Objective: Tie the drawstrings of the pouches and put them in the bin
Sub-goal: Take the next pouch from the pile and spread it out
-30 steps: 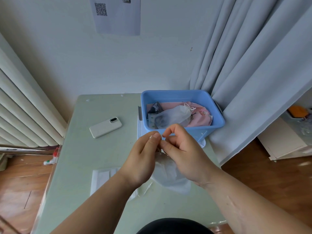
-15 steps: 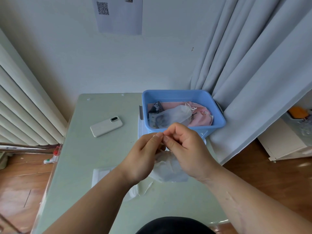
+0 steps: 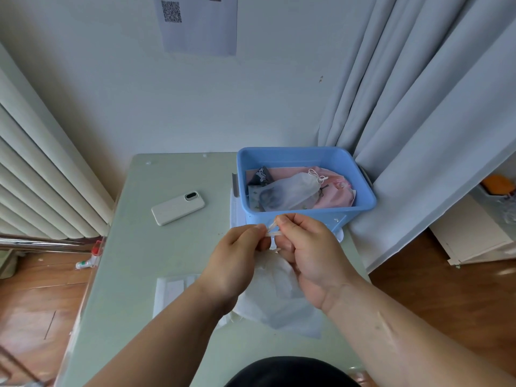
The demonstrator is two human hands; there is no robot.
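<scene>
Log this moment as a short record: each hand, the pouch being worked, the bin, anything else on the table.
left hand: pinches the drawstring
right hand: pinches the same drawstring, beside the left
held pouch: white, beneath both hands, outside the bin
bin: blue, far right of the table, holds a white pouch and a pink pouch
also on table: white phone, left of the bin
</scene>
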